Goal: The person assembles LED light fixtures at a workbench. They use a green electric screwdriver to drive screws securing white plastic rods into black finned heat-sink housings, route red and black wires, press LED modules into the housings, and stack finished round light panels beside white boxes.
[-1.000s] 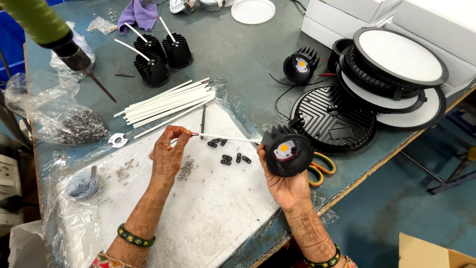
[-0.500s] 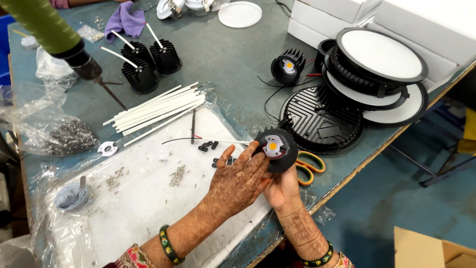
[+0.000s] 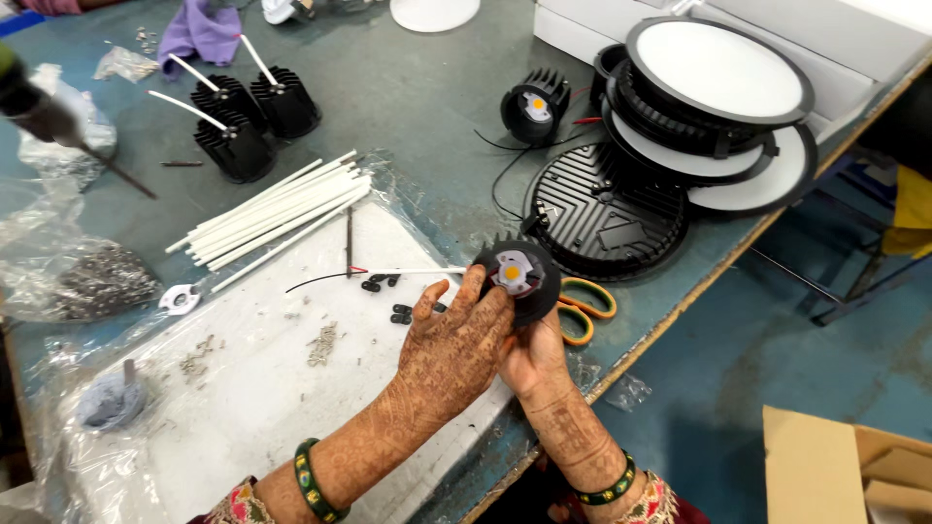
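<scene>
**Both Hands Close on a Lamp Heat Sink at the Bench Edge**

Fingers (image 3: 485, 296) of the left hand (image 3: 449, 354) curl over the near left rim of a black finned heat sink (image 3: 519, 281), fingertips touching its white plate with the yellow chip. The right hand (image 3: 532, 357) cups the same part from below, its fingers mostly hidden behind it; how tightly they grip cannot be told. The part is held just above the white sheet (image 3: 243, 408), near the right edge of the bench (image 3: 408, 87), with orange-handled scissors (image 3: 582, 306) lying just beside it. A white sleeve and thin wires (image 3: 369, 274) run left from the part across the sheet, past small black clips (image 3: 388, 283).

Farther off lie a bundle of white tubes (image 3: 272, 218), three more finned sinks (image 3: 248, 121) with tubes fitted, another sink (image 3: 534, 105), a ribbed black housing (image 3: 607, 218) and stacked round lamp panels (image 3: 718, 87). Loose screws (image 3: 320, 344) dot the sheet; a bag of them (image 3: 97, 281) sits far left.

Judged from this view, the risks are plain: fingertips pressing on the chip could smudge or damage it, the trailing wires could snag on the clips and pull loose, and a slip this close to the edge could send the part to the floor.
</scene>
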`<control>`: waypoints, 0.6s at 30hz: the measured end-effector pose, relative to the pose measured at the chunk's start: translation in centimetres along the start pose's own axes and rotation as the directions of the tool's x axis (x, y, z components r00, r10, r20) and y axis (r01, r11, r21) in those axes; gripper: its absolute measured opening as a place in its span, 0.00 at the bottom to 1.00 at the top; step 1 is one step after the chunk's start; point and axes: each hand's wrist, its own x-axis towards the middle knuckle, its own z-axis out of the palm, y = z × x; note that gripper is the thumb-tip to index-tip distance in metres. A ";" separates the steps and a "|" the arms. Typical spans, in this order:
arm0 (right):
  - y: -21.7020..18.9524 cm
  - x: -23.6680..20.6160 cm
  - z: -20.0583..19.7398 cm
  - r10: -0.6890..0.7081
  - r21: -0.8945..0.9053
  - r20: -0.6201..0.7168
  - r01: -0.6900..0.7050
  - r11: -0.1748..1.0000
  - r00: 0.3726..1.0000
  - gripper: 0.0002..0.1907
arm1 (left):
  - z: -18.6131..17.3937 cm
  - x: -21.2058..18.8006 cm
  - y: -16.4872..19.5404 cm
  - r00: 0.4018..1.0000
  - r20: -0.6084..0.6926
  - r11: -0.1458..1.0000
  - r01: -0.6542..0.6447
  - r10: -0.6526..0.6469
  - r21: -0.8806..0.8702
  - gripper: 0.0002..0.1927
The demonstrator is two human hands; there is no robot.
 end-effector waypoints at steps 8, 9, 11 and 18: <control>0.0 0.0 -0.2 0.019 0.021 0.066 -0.020 1.000 0.998 0.26 | 0.0 1.0 0.4 0.999 -0.024 0.998 -0.022 0.023 0.053 0.09; 0.0 0.0 -0.2 0.020 0.030 0.053 -0.021 0.999 0.998 0.25 | 0.0 1.0 0.3 1.000 -0.016 0.999 -0.024 0.025 0.043 0.09; 0.0 0.0 0.1 0.037 0.055 0.058 -0.040 0.998 0.998 0.24 | 0.1 1.2 0.2 1.000 -0.001 0.999 -0.028 0.028 0.019 0.09; -0.1 -0.4 0.9 0.027 0.071 0.103 -0.034 0.997 0.994 0.26 | -0.1 0.5 -0.2 0.999 -0.044 0.998 -0.035 0.033 -0.056 0.18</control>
